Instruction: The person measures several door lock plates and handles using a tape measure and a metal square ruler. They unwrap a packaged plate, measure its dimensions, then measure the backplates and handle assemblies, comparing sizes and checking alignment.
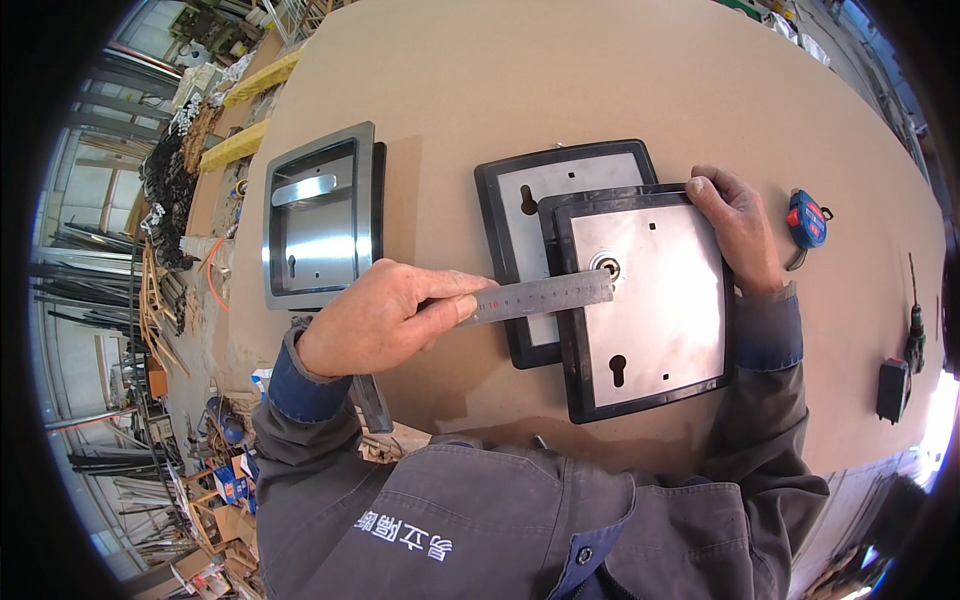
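My left hand (385, 315) pinches a steel ruler (545, 298) between thumb and fingers. The ruler's far end lies over a silver plate with a black frame (655, 310), just below a round lock cylinder (606, 265) in the plate. A keyhole-shaped cutout and small square holes also show in this plate. At its upper right edge my right hand (740, 225) grips it, thumb on the frame and fingers round the side. A second black-framed plate (505, 210) lies partly hidden underneath.
Left on the brown board (450, 80) sits a metal panel with a recessed handle (318, 250). A metal bar (372, 405) shows beside my left forearm. To the right are a blue tape measure (807, 220) and a cordless drill (905, 360). Yellow beams (235, 147) stand beyond the board.
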`<state>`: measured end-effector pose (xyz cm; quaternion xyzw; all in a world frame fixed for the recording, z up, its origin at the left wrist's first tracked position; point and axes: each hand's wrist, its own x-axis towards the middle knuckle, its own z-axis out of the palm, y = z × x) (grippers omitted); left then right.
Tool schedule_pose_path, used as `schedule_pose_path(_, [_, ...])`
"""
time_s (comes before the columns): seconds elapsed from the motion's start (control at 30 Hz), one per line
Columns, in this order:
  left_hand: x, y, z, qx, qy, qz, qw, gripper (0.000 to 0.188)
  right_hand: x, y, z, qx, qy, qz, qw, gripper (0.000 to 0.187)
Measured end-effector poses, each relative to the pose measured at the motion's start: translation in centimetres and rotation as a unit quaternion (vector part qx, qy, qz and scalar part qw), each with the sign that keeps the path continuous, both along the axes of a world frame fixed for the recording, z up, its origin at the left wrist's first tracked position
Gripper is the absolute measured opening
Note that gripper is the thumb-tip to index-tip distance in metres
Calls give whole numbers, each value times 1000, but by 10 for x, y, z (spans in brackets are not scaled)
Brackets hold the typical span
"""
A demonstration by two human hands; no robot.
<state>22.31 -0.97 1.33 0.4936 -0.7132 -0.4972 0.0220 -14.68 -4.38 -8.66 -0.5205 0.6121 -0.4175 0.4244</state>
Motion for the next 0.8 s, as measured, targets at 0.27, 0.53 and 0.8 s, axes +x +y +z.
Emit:
schedule_pose_path(0.27, [0, -1, -1, -17, -7, -8, 1000, 32, 1, 1, 2, 1, -12, 0, 1000, 41])
schedule_pose_path(0.53, [-1, -2, 0, -31, -10, -23, 999, 32, -2, -1, -1, -5, -2, 10, 1000, 37])
schedule_pose_path(0.8, [1, -3, -2, -28, -10, -20, 999, 33, -4, -2, -2, 8, -7, 20, 1000, 37])
